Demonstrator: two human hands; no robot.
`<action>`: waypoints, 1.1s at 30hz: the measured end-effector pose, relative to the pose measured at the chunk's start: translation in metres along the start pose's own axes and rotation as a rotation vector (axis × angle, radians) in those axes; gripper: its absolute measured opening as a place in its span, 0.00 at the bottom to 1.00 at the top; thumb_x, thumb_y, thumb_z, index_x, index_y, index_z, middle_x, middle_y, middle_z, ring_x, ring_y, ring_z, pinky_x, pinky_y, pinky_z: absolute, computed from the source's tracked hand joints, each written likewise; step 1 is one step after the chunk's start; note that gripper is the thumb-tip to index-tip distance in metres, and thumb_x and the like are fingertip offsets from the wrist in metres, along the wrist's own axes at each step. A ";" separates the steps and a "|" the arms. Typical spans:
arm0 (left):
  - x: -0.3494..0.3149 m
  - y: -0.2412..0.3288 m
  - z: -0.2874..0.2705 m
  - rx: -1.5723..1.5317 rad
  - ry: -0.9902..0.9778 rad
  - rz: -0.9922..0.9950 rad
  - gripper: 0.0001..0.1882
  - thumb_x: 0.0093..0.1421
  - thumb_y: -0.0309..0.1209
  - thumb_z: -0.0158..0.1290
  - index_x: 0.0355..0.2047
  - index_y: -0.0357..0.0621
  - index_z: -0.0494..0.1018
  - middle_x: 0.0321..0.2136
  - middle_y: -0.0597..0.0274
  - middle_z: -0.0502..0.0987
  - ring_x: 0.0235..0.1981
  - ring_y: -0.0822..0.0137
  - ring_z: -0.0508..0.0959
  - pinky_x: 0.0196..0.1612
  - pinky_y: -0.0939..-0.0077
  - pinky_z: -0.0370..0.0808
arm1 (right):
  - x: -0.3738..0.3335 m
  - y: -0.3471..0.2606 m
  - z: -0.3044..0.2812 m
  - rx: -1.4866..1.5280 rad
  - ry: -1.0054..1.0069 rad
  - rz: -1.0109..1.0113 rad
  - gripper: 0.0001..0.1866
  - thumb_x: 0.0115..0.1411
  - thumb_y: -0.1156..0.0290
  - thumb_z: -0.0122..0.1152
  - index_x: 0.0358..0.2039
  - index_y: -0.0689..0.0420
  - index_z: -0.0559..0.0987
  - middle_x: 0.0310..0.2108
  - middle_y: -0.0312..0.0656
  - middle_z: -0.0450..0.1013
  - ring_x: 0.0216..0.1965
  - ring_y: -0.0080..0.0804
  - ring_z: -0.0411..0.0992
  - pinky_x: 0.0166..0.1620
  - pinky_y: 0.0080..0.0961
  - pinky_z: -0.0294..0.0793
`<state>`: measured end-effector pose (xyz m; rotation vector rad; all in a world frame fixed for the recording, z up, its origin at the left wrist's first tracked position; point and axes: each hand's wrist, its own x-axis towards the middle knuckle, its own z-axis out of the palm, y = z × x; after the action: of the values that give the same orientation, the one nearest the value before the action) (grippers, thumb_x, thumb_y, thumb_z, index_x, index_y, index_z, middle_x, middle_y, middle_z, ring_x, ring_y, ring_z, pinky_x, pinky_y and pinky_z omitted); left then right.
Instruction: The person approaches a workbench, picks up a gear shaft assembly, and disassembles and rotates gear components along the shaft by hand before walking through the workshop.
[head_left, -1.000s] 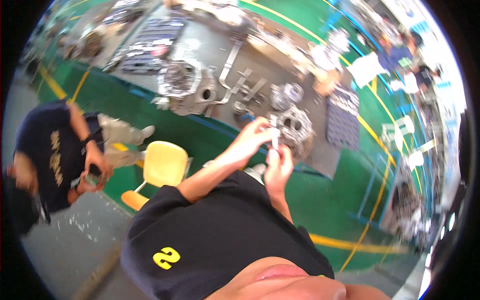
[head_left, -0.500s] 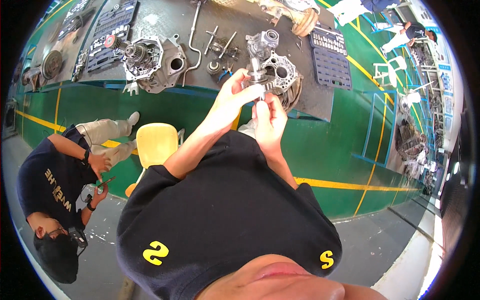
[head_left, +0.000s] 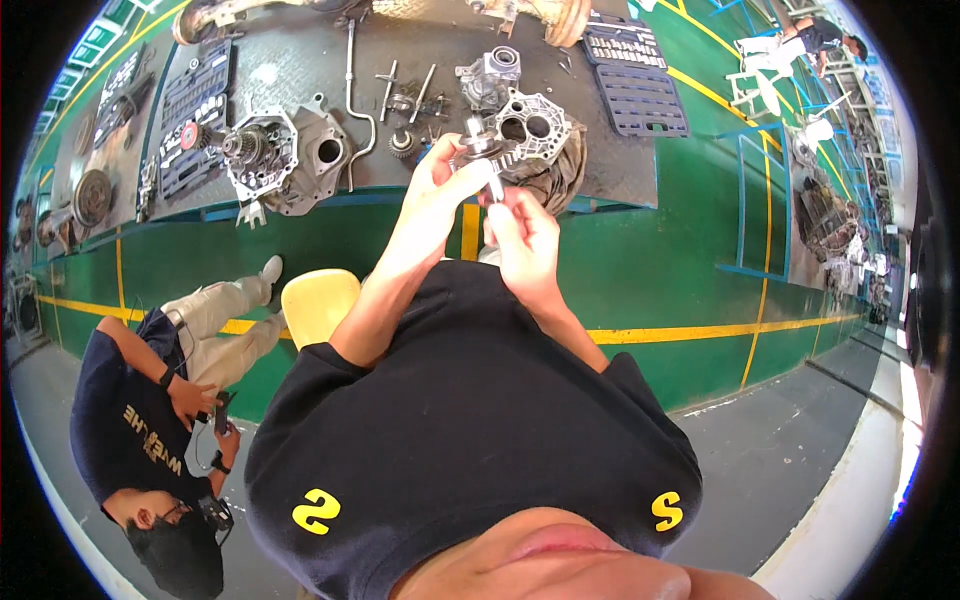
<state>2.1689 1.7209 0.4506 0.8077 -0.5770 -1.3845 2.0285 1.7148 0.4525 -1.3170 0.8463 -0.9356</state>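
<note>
Bright steel, machined and toothed: the item under inspection is a geared shaft [head_left: 479, 146], held in the air at the near edge of the workbench [head_left: 622, 178], clear of its top. The left hand [head_left: 432, 195] is closed around the gear section, thumb laid across it. The right hand [head_left: 527, 240] pinches the lower end of the shaft between thumb and fingers. Both grips are clamped on the one part, which stands slightly tilted.

Beyond the hands lies an open-faced metal gearbox casing [head_left: 548, 126], with a brown, crumpled-looking item [head_left: 562, 172] against its near side. A small loose gear [head_left: 402, 145] rests left of the shaft.

Handling, as judged: the part appears dense and heavy for its size, fully rigid, unlikely to break, though its teeth could chip if dropped. Smooth metal may be slippery if oiled; no oil film can be confirmed. Best hold: one hand around the gear body, the other on the plain shaft end, fingertips off the tooth edges.
</note>
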 end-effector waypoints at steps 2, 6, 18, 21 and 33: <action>0.002 -0.005 0.003 0.004 -0.022 0.020 0.21 0.59 0.34 0.55 0.50 0.37 0.66 0.41 0.60 0.74 0.42 0.71 0.73 0.50 0.74 0.68 | -0.011 0.005 -0.006 0.075 0.021 0.019 0.04 0.63 0.76 0.54 0.36 0.62 0.74 0.23 0.28 0.68 0.22 0.10 0.63 0.25 0.11 0.62; 0.000 -0.013 0.027 -0.057 0.024 -0.012 0.12 0.60 0.28 0.54 0.42 0.41 0.67 0.32 0.64 0.75 0.32 0.76 0.74 0.39 0.79 0.70 | 0.000 -0.001 -0.013 0.100 0.044 -0.011 0.05 0.64 0.74 0.53 0.34 0.62 0.74 0.22 0.29 0.68 0.22 0.11 0.63 0.26 0.13 0.63; 0.008 -0.017 0.030 -0.114 -0.086 -0.021 0.15 0.60 0.26 0.54 0.46 0.40 0.67 0.32 0.65 0.76 0.26 0.76 0.75 0.22 0.81 0.71 | 0.003 0.004 -0.020 0.116 0.076 0.001 0.05 0.64 0.74 0.51 0.36 0.61 0.73 0.22 0.30 0.67 0.23 0.12 0.62 0.28 0.13 0.61; 0.008 -0.019 0.025 -0.073 -0.073 -0.047 0.15 0.61 0.27 0.53 0.47 0.40 0.66 0.34 0.65 0.75 0.31 0.75 0.74 0.32 0.80 0.71 | -0.019 0.007 -0.022 0.038 0.063 0.011 0.05 0.65 0.73 0.51 0.35 0.61 0.73 0.21 0.29 0.66 0.23 0.12 0.61 0.27 0.13 0.60; -0.001 -0.033 0.020 -0.119 0.015 -0.094 0.16 0.61 0.29 0.55 0.47 0.38 0.65 0.28 0.63 0.75 0.21 0.75 0.74 0.22 0.82 0.70 | -0.003 0.015 -0.022 0.051 0.065 0.067 0.05 0.64 0.73 0.51 0.33 0.61 0.73 0.20 0.29 0.65 0.21 0.13 0.60 0.25 0.14 0.59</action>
<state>2.1327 1.7190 0.4371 0.7564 -0.4458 -1.4833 2.0088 1.7089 0.4363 -1.2128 0.9058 -0.9456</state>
